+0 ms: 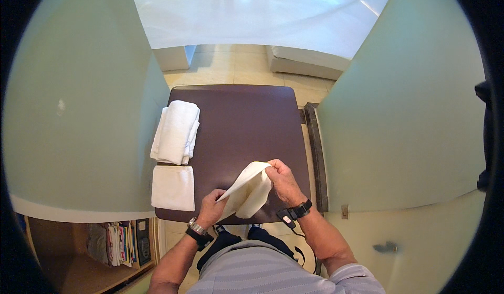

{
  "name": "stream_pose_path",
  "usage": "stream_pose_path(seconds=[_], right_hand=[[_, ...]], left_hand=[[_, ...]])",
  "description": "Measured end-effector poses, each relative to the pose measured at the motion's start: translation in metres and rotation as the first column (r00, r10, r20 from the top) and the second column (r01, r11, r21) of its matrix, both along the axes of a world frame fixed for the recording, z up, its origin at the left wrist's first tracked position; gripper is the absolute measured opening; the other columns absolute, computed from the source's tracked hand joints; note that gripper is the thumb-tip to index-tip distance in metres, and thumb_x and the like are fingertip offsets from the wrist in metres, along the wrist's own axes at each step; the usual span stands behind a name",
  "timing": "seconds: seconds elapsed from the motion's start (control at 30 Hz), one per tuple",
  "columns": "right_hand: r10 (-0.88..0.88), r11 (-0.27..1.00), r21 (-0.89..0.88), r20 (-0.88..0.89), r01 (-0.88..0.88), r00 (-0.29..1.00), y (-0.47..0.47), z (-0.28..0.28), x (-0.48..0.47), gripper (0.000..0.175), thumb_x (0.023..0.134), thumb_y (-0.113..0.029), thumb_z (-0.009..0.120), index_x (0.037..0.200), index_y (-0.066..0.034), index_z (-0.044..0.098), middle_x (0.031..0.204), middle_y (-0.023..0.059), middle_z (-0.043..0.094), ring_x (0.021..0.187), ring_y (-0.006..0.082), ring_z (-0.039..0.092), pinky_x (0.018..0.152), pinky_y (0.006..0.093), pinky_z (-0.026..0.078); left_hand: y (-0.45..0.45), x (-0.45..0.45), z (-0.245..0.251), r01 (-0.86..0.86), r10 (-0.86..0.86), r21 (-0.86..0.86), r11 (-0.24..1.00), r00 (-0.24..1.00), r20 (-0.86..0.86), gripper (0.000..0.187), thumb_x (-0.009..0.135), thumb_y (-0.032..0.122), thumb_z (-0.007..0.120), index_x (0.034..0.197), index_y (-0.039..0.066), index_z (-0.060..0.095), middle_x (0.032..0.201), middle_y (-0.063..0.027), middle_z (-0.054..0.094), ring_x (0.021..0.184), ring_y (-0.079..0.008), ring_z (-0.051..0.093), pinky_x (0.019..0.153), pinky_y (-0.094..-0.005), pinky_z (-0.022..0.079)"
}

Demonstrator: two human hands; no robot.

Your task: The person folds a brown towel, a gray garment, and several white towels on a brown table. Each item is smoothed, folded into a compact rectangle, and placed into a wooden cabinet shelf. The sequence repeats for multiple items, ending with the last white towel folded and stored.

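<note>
Between my two hands a cream cloth [252, 189] hangs in a loose fold above the near part of a dark brown padded table [244, 124]. My left hand [212, 207] pinches its left corner, and my right hand [284, 180] grips the upper right corner. To the left of the cloth, a folded cream cloth [173, 187] lies flat at the table's near left edge. Just beyond it rests a stack of folded white towels [179, 130]. Part of the held cloth's lower edge is hidden behind my left hand.
Pale green partitions stand on the left [86, 97] and right [401, 117]. A dark rail [317, 160] runs along the table's right side. At lower left, a wooden shelf [71, 266] holds several upright folders or books [122, 243]. A cable [301, 235] hangs from the device at my right wrist.
</note>
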State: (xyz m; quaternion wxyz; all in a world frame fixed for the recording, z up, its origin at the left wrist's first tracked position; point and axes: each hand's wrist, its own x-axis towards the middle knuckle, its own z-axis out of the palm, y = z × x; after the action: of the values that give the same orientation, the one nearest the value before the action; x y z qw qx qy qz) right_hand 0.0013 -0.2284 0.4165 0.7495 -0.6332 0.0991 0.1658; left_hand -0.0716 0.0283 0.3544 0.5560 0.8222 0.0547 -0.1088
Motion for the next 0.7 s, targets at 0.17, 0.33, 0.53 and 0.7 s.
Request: stream_pose_path(seconds=[0.17,0.33,0.53,0.7], right_hand=[[0.089,0.949,-0.31,0.092,-0.056,0.992,-0.012,-0.01,0.005,0.022,0.101,-0.023,0.061,0.111,-0.0036,0.066,0.092,0.0004,0.066,0.079,0.0083,0.059,0.068,0.0269,0.049],[0.338,0.803,-0.586,0.289,-0.114,0.895,-0.029,0.0,0.015,0.02,0.096,-0.024,0.067,0.1,-0.0049,0.072,0.079,-0.0012,0.063,0.07,0.0076,0.053,0.062,0.0261,0.044],[0.662,0.611,-0.677,0.153,-0.41,0.734,-0.048,0.01,0.002,0.03,0.09,-0.033,0.077,0.1,-0.0045,0.073,0.086,0.0135,0.074,0.077,0.0265,0.071,0.07,0.0399,0.055],[0.762,0.365,-0.805,-0.03,-0.468,0.647,-0.066,-0.023,-0.045,0.027,0.09,-0.033,0.075,0.103,-0.0094,0.074,0.094,0.0194,0.073,0.085,0.0404,0.071,0.076,0.0488,0.056]], left_hand=[[0.026,0.019,0.008,0.04,-0.065,0.157,0.987,0.986,0.154,0.019,0.092,0.006,0.069,0.111,0.003,0.071,0.098,-0.0168,0.075,0.089,-0.0255,0.074,0.078,-0.0357,0.057],[0.058,0.049,0.046,0.085,-0.166,0.275,0.958,0.943,0.289,0.012,0.092,0.008,0.07,0.103,0.005,0.073,0.09,-0.0162,0.074,0.082,-0.0285,0.074,0.073,-0.0364,0.056],[0.083,0.057,0.067,0.139,-0.371,0.555,0.82,0.868,0.331,0.013,0.093,0.022,0.072,0.095,0.009,0.072,0.083,-0.0143,0.073,0.079,-0.036,0.072,0.069,-0.046,0.056],[0.094,0.027,0.055,0.258,-0.466,0.625,0.737,0.863,0.194,0.014,0.095,0.026,0.066,0.094,0.014,0.072,0.083,-0.0127,0.072,0.078,-0.0363,0.071,0.068,-0.0471,0.056]])
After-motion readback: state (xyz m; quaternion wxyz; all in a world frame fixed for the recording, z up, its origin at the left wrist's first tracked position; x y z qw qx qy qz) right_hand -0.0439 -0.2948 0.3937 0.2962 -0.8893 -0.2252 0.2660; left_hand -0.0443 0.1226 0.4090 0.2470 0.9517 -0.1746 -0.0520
